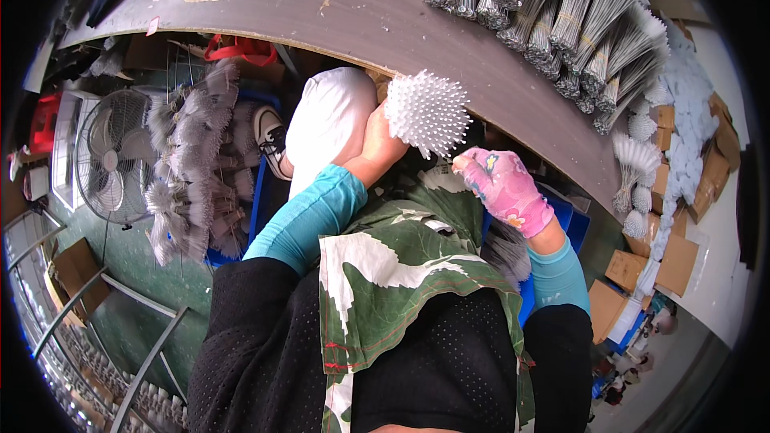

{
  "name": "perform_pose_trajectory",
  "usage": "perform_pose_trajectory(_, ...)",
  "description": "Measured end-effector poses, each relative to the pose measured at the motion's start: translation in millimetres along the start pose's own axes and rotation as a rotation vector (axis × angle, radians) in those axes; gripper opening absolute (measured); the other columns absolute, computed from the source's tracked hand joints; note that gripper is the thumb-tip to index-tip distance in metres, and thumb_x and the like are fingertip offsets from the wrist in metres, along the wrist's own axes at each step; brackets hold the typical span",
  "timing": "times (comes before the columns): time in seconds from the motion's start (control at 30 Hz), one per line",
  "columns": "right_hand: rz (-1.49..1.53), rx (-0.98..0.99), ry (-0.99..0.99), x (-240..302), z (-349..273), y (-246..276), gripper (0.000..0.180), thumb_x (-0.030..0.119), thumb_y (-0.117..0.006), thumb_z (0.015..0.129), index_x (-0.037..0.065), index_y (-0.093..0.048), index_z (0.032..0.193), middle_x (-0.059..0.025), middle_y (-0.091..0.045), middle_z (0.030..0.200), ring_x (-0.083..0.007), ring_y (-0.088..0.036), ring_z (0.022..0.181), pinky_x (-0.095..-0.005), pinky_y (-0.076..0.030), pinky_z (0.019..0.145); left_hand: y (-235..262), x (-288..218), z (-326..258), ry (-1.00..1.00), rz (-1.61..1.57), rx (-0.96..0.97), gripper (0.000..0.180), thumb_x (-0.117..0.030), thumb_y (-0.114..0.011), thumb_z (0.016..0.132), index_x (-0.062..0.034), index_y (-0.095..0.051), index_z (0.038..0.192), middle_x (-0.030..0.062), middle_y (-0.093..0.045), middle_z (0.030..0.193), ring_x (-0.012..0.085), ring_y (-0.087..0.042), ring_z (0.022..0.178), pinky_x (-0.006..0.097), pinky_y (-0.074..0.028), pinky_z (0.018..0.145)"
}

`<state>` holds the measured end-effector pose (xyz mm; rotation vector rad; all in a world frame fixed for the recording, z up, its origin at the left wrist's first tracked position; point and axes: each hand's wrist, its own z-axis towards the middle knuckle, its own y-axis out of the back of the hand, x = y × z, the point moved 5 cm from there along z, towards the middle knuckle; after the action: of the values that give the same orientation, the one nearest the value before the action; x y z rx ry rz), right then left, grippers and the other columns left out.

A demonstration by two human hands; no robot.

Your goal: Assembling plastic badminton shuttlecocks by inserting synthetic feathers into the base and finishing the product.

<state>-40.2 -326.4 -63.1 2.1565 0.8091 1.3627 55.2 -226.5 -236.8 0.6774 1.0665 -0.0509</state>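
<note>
My bare left hand [381,138] is closed around a bundle of thin wire brushes [431,112], gripping it at the left side. The bundle's round end faces up, a dome of many small white tips; its stems are hidden below. Just right of it is my right hand [505,188], in a pink flowered glove with the fingertips bare. Its fingers are curled together close to the bundle's lower right side, and whatever they may hold is too small to make out. A green and white patterned apron [401,265] covers my lap beneath both hands.
Bundles of silver wire brushes [561,24] lie on the brown table [345,0] ahead, its edge close beyond my hands. Blue bins [565,220] stand by my legs. At left are a fan [116,156], hanging brush bundles [196,144] and a metal rack [148,353]; cardboard boxes [678,263] at right.
</note>
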Motion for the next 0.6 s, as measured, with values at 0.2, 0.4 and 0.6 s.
perform_pose_trajectory(0.2,-0.02,-0.021,-0.011,1,1,1,0.027,0.026,-0.05,0.091,0.003,-0.062,0.086,-0.0156,-0.06,0.07,-0.0362,-0.056,0.067,-0.0393,-0.043,0.06,-1,-1,1,-0.006,0.073,0.034,0.033,-0.012,-0.061,0.078,-0.0041,-0.057,0.11,0.0172,-0.061,0.106,0.033,-0.058,0.1,0.036,-0.046,0.085)
perform_pose_trajectory(0.4,0.097,0.033,-0.036,-4,-4,-2,0.028,0.027,-0.05,0.091,0.002,-0.063,0.089,-0.015,-0.062,0.072,-0.0346,-0.057,0.067,-0.0366,-0.044,0.061,2,-3,4,0.037,0.032,0.076,0.034,-0.013,-0.062,0.077,-0.0048,-0.058,0.109,0.0171,-0.061,0.107,0.0324,-0.057,0.101,0.036,-0.046,0.086)
perform_pose_trajectory(0.6,0.155,0.014,-0.086,-5,3,-9,0.029,0.027,-0.05,0.092,0.001,-0.063,0.088,-0.0155,-0.064,0.074,-0.0314,-0.059,0.065,-0.0349,-0.045,0.062,1,-3,4,0.061,-0.006,0.06,0.035,-0.013,-0.062,0.077,-0.0045,-0.057,0.111,0.0165,-0.06,0.109,0.0319,-0.057,0.103,0.034,-0.046,0.088)
